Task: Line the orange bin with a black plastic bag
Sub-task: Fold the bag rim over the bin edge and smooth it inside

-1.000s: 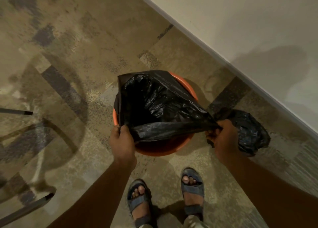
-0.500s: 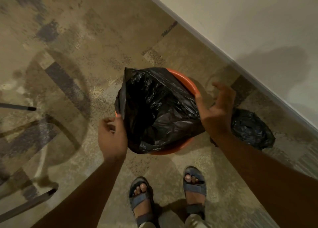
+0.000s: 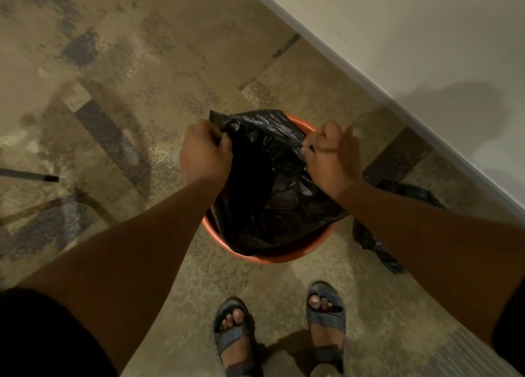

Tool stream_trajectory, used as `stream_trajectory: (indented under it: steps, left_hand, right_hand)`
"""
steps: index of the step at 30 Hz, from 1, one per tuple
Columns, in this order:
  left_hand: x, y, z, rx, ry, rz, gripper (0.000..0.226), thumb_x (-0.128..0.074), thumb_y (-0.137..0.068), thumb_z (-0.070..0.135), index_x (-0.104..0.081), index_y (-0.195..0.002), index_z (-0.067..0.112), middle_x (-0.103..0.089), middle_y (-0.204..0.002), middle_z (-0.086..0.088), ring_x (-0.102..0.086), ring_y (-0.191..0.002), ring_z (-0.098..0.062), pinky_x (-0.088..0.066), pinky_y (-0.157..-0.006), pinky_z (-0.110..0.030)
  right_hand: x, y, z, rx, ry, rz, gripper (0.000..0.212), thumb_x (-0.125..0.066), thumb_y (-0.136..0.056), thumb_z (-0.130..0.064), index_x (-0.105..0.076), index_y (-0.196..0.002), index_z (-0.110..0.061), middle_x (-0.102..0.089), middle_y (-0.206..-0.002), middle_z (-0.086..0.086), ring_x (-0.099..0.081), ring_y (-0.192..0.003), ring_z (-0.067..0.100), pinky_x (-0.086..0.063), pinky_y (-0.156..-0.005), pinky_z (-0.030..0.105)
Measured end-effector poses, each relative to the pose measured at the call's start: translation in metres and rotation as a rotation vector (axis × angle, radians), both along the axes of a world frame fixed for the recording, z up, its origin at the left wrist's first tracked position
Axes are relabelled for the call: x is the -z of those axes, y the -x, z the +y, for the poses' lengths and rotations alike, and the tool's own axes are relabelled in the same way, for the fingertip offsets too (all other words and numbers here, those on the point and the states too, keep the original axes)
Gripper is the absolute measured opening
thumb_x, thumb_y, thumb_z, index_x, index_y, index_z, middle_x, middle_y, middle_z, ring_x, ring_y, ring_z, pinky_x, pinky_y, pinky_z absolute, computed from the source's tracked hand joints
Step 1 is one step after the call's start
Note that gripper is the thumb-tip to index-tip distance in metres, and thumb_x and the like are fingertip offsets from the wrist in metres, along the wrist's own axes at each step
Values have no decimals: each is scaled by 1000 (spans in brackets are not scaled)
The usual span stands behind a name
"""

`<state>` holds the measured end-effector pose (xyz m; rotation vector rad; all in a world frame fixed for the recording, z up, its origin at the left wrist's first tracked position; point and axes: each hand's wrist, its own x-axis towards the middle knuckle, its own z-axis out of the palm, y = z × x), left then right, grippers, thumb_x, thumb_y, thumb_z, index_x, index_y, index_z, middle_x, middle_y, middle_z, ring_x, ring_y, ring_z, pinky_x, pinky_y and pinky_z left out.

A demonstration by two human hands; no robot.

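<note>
Two hands are closed on the black plastic bag (image 3: 272,183), which sits inside the orange bin (image 3: 284,256) on the floor: left hand (image 3: 204,152) and right hand (image 3: 326,155) at its far edge. That edge is best stretched outward and folded over the rim evenly. One bin, one spare black bag (image 3: 377,243) beside it.

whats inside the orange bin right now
A black plastic bag fills the orange bin, its far edge gripped by both hands. The bag covers the bin's floor.
</note>
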<state>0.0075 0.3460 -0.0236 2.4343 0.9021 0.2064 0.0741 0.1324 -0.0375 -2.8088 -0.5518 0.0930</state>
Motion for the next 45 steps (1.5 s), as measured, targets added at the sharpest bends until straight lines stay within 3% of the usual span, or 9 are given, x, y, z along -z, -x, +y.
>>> stream_trajectory:
  steps: [2,5,13,24,28,34,38,42,45]
  left_hand:
    - [5,-4,-7,318,25,39,13,-60,-91,31,-63,-96,19,-67,-88,-3,-64,-78,-21,-49,-61,-32]
    - [17,-19,-16,717,-66,159,34,-52,-96,27,-60,-126,13,-60,-121,-12,-55,-111,-32,-48,-90,-45]
    - [33,-90,-29,877,-168,308,57,-31,-100,43,-29,-151,18,-45,-148,-15,-39,-132,-40,-38,-100,-50]
    - [51,-69,37,106,242,449,61,-32,-98,52,-64,-117,3,-60,-112,-20,-55,-96,-33,-36,-81,-33]
    - [53,-25,54,-69,412,394,57,-40,-92,60,-67,-110,13,-61,-105,-13,-57,-84,-26,-40,-78,-33]
    - [42,42,48,63,540,384,38,-65,-77,38,-60,-112,24,-69,-102,1,-66,-94,-22,-56,-78,-36]
    - [31,74,35,-27,519,321,48,-62,-70,26,-52,-117,28,-62,-97,7,-61,-87,-17,-50,-70,-31]
    - [20,104,14,-141,465,260,68,-69,-80,18,-41,-141,21,-58,-111,5,-61,-93,-17,-52,-68,-28]
    - [15,121,-3,-272,398,405,50,-68,-80,22,-51,-125,10,-64,-110,-10,-66,-89,-29,-57,-67,-37]
  right_hand:
    - [3,-9,3,92,-172,13,16,-55,-93,-25,-62,-94,-10,-61,-87,8,-57,-84,31,-46,-68,36]
    - [9,-23,5,234,-401,93,14,-48,-97,-24,-53,-95,-11,-49,-61,-5,-48,-53,17,-28,-49,31]
    - [29,-50,-20,304,-403,165,8,-46,-97,-18,-50,-103,-15,-44,-65,-10,-46,-56,12,-37,-50,33]
    - [59,-20,-83,488,-387,841,27,-49,-98,-21,-66,-95,0,-64,-96,21,-60,-95,28,-48,-85,36]
    - [62,16,-90,606,-470,712,40,-47,-98,-41,-54,-67,-18,-52,-71,5,-52,-71,17,-40,-71,34]
    - [52,58,-83,734,-738,613,39,-46,-91,-60,-61,-81,-25,-63,-77,-2,-63,-71,8,-48,-59,26]
    - [49,78,-82,743,-848,675,12,-59,-90,-48,-63,-93,-37,-70,-101,-2,-69,-90,9,-54,-70,22]
    - [39,95,-86,770,-1066,880,34,-63,-92,-21,-60,-126,-19,-70,-117,9,-68,-105,23,-56,-89,41]
    - [32,108,-86,746,-1062,907,32,-58,-92,-6,-64,-121,-19,-73,-108,8,-70,-99,24,-56,-82,36]
